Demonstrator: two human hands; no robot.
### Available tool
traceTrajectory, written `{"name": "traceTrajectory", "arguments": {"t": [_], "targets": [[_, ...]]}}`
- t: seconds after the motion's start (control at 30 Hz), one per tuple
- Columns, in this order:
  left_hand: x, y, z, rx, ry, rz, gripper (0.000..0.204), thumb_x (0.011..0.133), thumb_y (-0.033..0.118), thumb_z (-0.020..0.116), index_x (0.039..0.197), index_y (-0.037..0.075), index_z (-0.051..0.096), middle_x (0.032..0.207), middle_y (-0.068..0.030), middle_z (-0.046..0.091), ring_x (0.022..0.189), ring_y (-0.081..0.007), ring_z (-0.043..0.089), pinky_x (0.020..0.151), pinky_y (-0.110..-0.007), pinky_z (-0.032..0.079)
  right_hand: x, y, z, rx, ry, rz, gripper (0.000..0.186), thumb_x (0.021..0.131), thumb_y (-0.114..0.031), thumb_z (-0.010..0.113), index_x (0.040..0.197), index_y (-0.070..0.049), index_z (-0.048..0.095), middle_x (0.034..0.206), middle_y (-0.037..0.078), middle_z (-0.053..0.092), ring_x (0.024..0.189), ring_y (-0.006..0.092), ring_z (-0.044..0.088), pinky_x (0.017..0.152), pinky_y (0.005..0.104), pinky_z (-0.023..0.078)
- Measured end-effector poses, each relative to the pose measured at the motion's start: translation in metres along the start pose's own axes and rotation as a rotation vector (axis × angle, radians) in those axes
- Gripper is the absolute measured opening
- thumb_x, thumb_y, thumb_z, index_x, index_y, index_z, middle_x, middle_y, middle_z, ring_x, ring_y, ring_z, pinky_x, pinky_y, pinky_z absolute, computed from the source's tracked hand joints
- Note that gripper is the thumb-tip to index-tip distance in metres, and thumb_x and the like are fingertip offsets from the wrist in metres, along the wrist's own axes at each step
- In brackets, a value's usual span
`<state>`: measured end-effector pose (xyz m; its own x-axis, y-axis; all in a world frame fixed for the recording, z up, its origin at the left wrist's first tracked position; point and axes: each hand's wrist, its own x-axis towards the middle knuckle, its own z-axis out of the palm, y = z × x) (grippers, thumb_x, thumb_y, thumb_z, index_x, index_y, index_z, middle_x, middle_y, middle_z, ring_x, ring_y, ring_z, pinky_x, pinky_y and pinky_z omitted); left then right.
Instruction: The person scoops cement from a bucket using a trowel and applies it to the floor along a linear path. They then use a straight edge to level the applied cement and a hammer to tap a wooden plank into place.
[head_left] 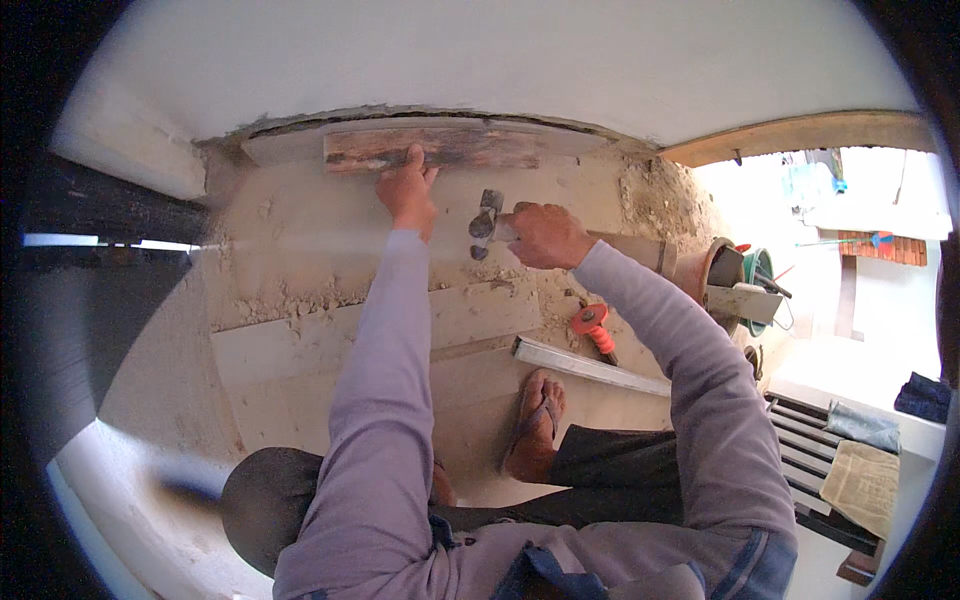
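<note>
My left hand [408, 195] holds the near edge of a worn wooden board [470, 148], one finger lying on top of it. The board rests lengthwise over a pale strip [285, 148] at the wall's foot. To the right, my right hand [548, 237] is closed round the handle of a hammer [487, 215]. Its dark head hangs a little short of the board, apart from it. How the fingers wrap the handle is partly hidden by the back of the hand.
Near my foot lie a chisel with an orange-red hand guard [597, 328] and a long metal bar [600, 368]. Rubble [650, 195] is heaped by the right wall end. Buckets [760, 285] stand at the right, beside a slatted rack [800, 440]. Flat panels [290, 345] lie across the dusty floor.
</note>
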<state>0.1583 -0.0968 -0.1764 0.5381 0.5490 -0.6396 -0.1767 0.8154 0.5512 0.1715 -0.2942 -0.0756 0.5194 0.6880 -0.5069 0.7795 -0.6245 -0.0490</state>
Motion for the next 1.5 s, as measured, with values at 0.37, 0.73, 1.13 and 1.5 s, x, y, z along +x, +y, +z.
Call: {"name": "traceTrajectory", "arguments": {"t": [0.37, 0.73, 1.13, 1.5], "targets": [[0.004, -0.007, 0.002, 0.067, -0.059, 0.065, 0.047, 0.084, 0.008, 0.071, 0.117, -0.011, 0.045, 0.105, -0.0169, 0.058, 0.089, -0.0250, 0.062, 0.074, -0.038, 0.060, 0.010, 0.025, -0.006, -0.001, 0.128, -0.035, 0.036, 0.068, -0.014, 0.060, 0.102, -0.008, 0.066, 0.091, 0.018, 0.062, 0.084, 0.0381, 0.065, 0.073, 0.0485, 0.054], [0.005, -0.003, 0.007, 0.094, 0.046, 0.059, 0.045, 0.083, 0.007, 0.071, 0.116, -0.010, 0.046, 0.109, -0.0172, 0.056, 0.089, -0.0269, 0.061, 0.076, -0.038, 0.061, 0.016, 0.020, 0.003, 0.053, 0.168, -0.041, 0.036, 0.070, -0.017, 0.062, 0.105, -0.009, 0.064, 0.094, 0.017, 0.063, 0.086, 0.0380, 0.065, 0.073, 0.0490, 0.054], [0.047, -0.097, -0.011, 0.595, -0.203, 0.349, 0.049, 0.083, 0.009, 0.072, 0.121, -0.007, 0.044, 0.109, -0.0193, 0.056, 0.090, -0.0295, 0.061, 0.085, -0.041, 0.057, -0.030, 0.038, 0.006, -0.058, 0.012, -0.079, 0.032, 0.074, -0.014, 0.059, 0.106, -0.012, 0.063, 0.093, 0.016, 0.061, 0.084, 0.0371, 0.066, 0.071, 0.0472, 0.056], [-0.002, -0.078, 0.022, 0.313, -0.100, 0.079, 0.054, 0.084, 0.008, 0.071, 0.119, -0.017, 0.038, 0.121, -0.0247, 0.050, 0.101, -0.0318, 0.059, 0.079, -0.040, 0.060, -0.013, 0.076, 0.002, -0.034, 0.081, 0.034, 0.024, 0.070, -0.013, 0.058, 0.092, -0.008, 0.065, 0.093, 0.016, 0.064, 0.083, 0.0381, 0.065, 0.071, 0.0480, 0.055]]}}
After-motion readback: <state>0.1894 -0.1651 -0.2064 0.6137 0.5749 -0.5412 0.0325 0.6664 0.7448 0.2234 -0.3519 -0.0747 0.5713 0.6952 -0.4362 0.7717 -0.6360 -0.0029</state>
